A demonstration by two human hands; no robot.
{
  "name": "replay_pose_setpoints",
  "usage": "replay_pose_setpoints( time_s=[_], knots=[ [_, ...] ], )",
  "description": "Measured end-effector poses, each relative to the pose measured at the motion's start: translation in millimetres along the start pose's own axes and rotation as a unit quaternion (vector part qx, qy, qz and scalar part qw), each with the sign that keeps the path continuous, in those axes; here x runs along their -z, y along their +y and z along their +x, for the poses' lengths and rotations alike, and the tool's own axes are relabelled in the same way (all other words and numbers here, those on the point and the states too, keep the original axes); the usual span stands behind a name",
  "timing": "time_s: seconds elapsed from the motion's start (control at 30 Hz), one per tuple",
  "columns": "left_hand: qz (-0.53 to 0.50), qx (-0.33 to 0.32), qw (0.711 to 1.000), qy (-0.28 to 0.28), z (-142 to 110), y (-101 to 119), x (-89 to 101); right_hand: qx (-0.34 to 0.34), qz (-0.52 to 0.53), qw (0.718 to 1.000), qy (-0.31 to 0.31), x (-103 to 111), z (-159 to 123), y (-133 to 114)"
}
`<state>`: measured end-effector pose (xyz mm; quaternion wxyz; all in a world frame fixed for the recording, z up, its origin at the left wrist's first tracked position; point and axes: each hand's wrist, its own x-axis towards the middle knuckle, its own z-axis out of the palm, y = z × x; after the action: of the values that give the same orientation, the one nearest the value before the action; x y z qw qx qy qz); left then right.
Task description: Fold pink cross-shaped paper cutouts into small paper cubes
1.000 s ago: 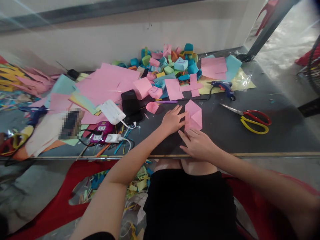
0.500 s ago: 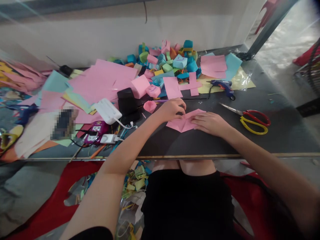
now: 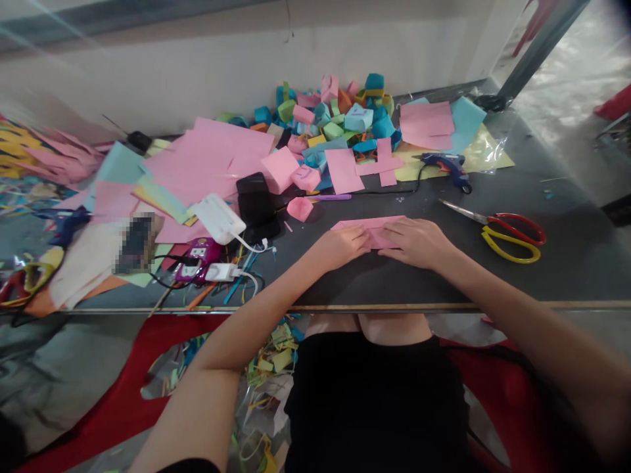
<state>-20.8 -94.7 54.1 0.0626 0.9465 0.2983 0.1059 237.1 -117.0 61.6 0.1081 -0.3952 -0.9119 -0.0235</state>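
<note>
A pink sheet of paper (image 3: 367,223), folded into a long flat strip, lies on the dark table under both hands. My left hand (image 3: 345,246) is closed on its left part, fingertips pressed down near the middle. At the right part, my right hand (image 3: 414,242) holds the paper with fingers laid over it and the thumb nearer me. The fingertips of the two hands almost meet, covering much of the lower edge. Just beyond my left hand sit a small folded pink paper piece (image 3: 300,209) and a purple pen (image 3: 335,197).
Scissors (image 3: 497,230) with red and yellow handles lie to the right, a blue glue gun (image 3: 451,167) behind them. Colourful folded paper boxes (image 3: 345,121) are heaped by the wall. Pink sheets (image 3: 211,157), a white power bank (image 3: 218,219) and a purple power strip (image 3: 201,256) crowd the left.
The pink paper's near points have been folded away from me, leaving a narrower strip. My left hand has come down from the paper's far side to its near edge.
</note>
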Motion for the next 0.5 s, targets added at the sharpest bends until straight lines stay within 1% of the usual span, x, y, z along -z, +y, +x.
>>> replay_pose_setpoints(
  time_s=[0.1,0.2,0.33,0.5],
  knots=[
    [0.018,-0.011,1.000,0.017,3,2,-0.5,0.021,0.003,1.000,0.004,1,0,4],
    [0.018,-0.009,0.999,0.033,2,2,-1.6,0.019,0.041,0.999,0.014,1,0,8],
    [-0.011,0.029,0.999,0.041,0,-5,-5.4,-0.013,0.102,0.995,0.009,-1,3,13],
    [-0.057,0.073,0.994,0.058,2,-13,-11.3,-0.045,0.126,0.991,0.015,-5,7,13]
  ],
)
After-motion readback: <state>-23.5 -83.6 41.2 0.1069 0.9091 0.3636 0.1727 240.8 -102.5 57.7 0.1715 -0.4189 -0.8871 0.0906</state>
